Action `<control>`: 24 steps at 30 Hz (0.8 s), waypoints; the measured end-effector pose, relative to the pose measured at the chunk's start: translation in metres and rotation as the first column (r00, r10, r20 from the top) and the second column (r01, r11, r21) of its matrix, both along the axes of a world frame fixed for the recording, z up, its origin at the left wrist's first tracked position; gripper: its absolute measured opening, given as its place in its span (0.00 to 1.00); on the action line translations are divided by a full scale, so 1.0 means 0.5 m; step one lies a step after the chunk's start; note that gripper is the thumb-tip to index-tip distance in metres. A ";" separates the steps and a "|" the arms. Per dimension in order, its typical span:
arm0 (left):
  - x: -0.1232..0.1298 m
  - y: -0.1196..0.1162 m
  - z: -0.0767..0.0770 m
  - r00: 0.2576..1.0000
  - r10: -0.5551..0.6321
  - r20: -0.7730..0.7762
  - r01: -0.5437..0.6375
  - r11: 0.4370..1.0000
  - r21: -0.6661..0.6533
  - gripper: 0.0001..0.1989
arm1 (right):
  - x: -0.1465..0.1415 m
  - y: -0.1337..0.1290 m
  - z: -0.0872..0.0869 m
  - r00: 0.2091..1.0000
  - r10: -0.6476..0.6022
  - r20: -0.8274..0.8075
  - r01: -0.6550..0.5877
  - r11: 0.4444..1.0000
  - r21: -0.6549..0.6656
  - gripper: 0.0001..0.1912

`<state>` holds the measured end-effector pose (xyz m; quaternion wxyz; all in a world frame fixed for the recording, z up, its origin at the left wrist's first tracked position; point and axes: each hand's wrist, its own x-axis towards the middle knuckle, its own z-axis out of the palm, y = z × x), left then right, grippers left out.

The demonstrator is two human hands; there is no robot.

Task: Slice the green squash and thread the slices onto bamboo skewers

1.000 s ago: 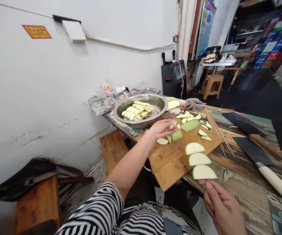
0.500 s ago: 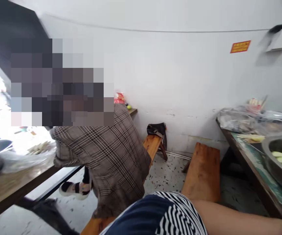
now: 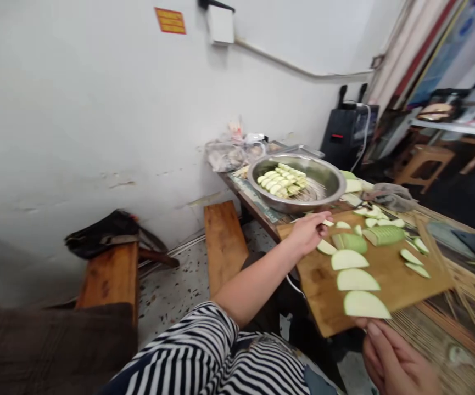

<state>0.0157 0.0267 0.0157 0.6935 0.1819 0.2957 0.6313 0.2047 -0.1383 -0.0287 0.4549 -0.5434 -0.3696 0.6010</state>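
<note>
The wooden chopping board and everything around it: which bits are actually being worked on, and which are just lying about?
In use:
left hand holding a pale slice
right hand at the board's near edge
wooden chopping board
pale green vegetable slices
round steel bowl of skewered slices
bamboo skewers

Lying about:
black bag on a wooden bench
grey cloth
black speaker

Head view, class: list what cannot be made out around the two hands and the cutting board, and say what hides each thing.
- Right hand: cut off by the bottom edge; whether its grip holds anything cannot be told.
- Left hand: fingertips over a small slice, contact blurred.
- Cutting board: near corner and the table's right side smeared by motion blur.
- Red sign on the wall: lettering too small.
- Skewers in the steel bowl: count unclear.
</note>
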 end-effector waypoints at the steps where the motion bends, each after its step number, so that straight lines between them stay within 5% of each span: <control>1: 0.002 0.000 -0.004 1.000 -0.005 -0.010 0.006 1.000 0.026 0.06 | -0.003 0.000 0.000 1.000 -0.002 -0.010 0.002 1.000 -0.021 0.21; 9: 0.002 -0.030 0.010 0.990 -0.131 -0.049 0.129 0.990 -0.051 0.08 | -0.014 0.006 0.008 0.998 0.050 0.038 -0.051 0.998 0.023 0.22; 24: 0.025 -0.053 0.031 0.993 -0.083 0.080 0.093 0.986 -0.137 0.07 | 0.000 0.006 -0.018 0.983 0.130 0.131 -0.142 0.986 0.088 0.22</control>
